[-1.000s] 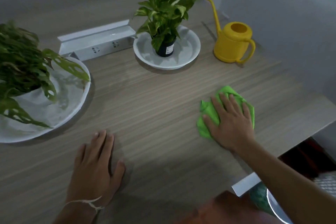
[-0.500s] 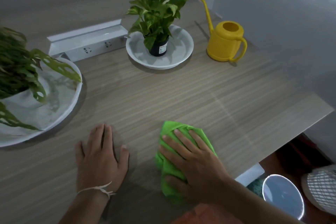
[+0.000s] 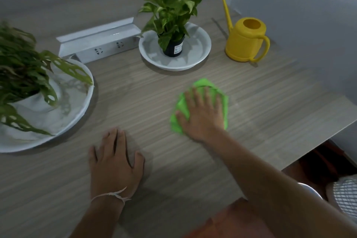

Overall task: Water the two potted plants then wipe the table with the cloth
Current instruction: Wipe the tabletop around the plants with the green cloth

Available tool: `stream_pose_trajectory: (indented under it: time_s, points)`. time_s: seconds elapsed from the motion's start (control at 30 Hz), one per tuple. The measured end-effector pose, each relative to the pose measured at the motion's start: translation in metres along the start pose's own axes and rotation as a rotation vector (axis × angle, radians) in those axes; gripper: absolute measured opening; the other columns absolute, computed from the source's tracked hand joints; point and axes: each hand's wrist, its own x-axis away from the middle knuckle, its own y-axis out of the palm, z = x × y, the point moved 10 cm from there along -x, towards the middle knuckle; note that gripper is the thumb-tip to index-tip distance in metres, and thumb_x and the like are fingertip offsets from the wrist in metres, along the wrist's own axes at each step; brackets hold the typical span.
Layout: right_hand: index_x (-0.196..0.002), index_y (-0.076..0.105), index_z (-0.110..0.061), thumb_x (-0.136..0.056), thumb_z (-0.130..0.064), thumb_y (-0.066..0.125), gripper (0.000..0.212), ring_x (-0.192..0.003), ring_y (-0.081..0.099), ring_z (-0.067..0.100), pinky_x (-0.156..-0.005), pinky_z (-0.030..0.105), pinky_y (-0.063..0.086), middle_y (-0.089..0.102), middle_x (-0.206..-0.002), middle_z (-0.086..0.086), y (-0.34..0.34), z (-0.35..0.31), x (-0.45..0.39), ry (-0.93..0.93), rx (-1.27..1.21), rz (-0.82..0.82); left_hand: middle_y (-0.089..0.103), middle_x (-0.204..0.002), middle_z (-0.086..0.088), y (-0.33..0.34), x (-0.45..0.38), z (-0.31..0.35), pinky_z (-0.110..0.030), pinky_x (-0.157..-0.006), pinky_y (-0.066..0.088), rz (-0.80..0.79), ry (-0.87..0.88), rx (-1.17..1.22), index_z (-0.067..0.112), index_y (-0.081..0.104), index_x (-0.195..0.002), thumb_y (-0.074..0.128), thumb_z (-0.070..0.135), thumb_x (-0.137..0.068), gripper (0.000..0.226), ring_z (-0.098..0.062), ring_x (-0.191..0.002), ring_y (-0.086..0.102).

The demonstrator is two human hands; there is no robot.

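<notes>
Since half a second ago, the right hand [image 3: 202, 112], spread flat on the cloth [image 3: 201, 106], has moved it away from the flat, spread left hand [image 3: 116, 162] across the surface [image 3: 270, 106]. Beyond the hands: two plants [image 3: 172, 4] [image 3: 21, 71], one can [image 3: 245, 42].

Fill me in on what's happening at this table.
A person is wiping the table. The right hand presses flat on a green cloth near the middle, while the left hand rests palm-down on the bare wood. The yellow watering can stands set aside at the back right, beside the small plant in its white dish. A larger plant sits at the left.
</notes>
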Motion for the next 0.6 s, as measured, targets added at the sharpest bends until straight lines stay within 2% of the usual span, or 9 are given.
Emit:
stream_pose_trajectory:
  time_s: [0.1,0.13,0.2,0.27,0.37,0.43,0.53,0.6]
  points:
    - [-0.157,0.032,-0.027,-0.095,-0.068,0.032,0.075,-0.155,0.014,0.036,-0.123,0.060,0.005,0.028,-0.167,0.004,0.011,-0.082,0.071,-0.449,0.034,0.017,0.045,-0.152,-0.015,-0.001,-0.001,0.000,-0.062,-0.113,0.027,0.002,0.005,-0.001,0.002,0.051,-0.142,0.038,0.052,-0.084,0.077,-0.032,-0.142,0.039]
    - [-0.156,0.033,-0.028,-0.094,-0.069,0.035,0.075,-0.155,0.015,0.034,-0.123,0.060,0.007,0.028,-0.167,0.003,0.014,-0.090,0.099,-0.576,0.055,0.004,0.045,-0.152,-0.016,-0.001,-0.001,0.001,-0.062,-0.112,0.027,0.001,0.007,-0.005,0.002,0.052,-0.141,0.038,0.052,-0.083,0.078,-0.032,-0.142,0.040]
    - [-0.156,0.033,-0.032,-0.092,-0.073,0.039,0.076,-0.156,0.017,0.030,-0.124,0.057,0.010,0.026,-0.167,-0.001,0.018,-0.075,0.129,-0.697,0.072,-0.040,0.046,-0.151,-0.016,-0.003,-0.001,0.002,-0.062,-0.113,0.027,0.012,0.006,0.002,0.001,0.051,-0.141,0.038,0.051,-0.083,0.077,-0.033,-0.142,0.040]
    - [-0.155,0.035,-0.034,-0.090,-0.077,0.038,0.078,-0.155,0.020,0.027,-0.124,0.055,0.014,0.026,-0.167,-0.001,0.014,-0.036,0.115,-0.661,0.087,0.010,0.044,-0.152,-0.016,-0.001,-0.002,0.000,-0.061,-0.114,0.025,0.011,0.004,0.007,0.002,0.049,-0.143,0.039,0.050,-0.084,0.077,-0.033,-0.143,0.038]
    - [-0.157,0.032,-0.034,-0.092,-0.078,0.025,0.079,-0.155,0.020,0.026,-0.124,0.054,0.016,0.026,-0.167,-0.002,0.003,0.028,0.050,-0.362,0.115,-0.005,0.044,-0.152,-0.017,0.000,-0.002,0.000,-0.062,-0.114,0.026,0.000,0.027,0.003,0.001,0.046,-0.145,0.038,0.049,-0.086,0.077,-0.034,-0.144,0.034]
    - [-0.160,0.024,-0.035,-0.091,-0.079,0.015,0.082,-0.157,0.012,0.024,-0.125,0.054,0.009,0.018,-0.169,-0.004,-0.006,0.044,0.008,-0.186,0.101,0.011,0.045,-0.151,-0.019,0.000,-0.002,0.001,-0.061,-0.114,0.028,0.004,0.034,0.012,0.000,0.046,-0.144,0.039,0.048,-0.086,0.076,-0.036,-0.143,0.035]
    - [-0.161,0.009,-0.036,-0.092,-0.077,0.012,0.081,-0.157,-0.005,0.025,-0.124,0.057,-0.004,0.001,-0.171,-0.008,-0.006,0.016,-0.023,-0.070,0.073,-0.005,0.043,-0.152,-0.019,0.003,-0.002,-0.001,-0.059,-0.117,0.026,0.004,0.029,0.023,0.002,0.044,-0.146,0.038,0.048,-0.086,0.077,-0.036,-0.144,0.033]
    - [-0.161,0.010,-0.037,-0.093,-0.075,0.014,0.078,-0.157,-0.005,0.027,-0.123,0.058,-0.005,0.001,-0.171,-0.006,0.000,-0.029,-0.016,-0.170,0.076,-0.013,0.043,-0.152,-0.019,0.004,-0.001,-0.001,-0.059,-0.117,0.026,0.006,0.032,0.027,0.001,0.044,-0.146,0.038,0.049,-0.085,0.077,-0.036,-0.144,0.034]
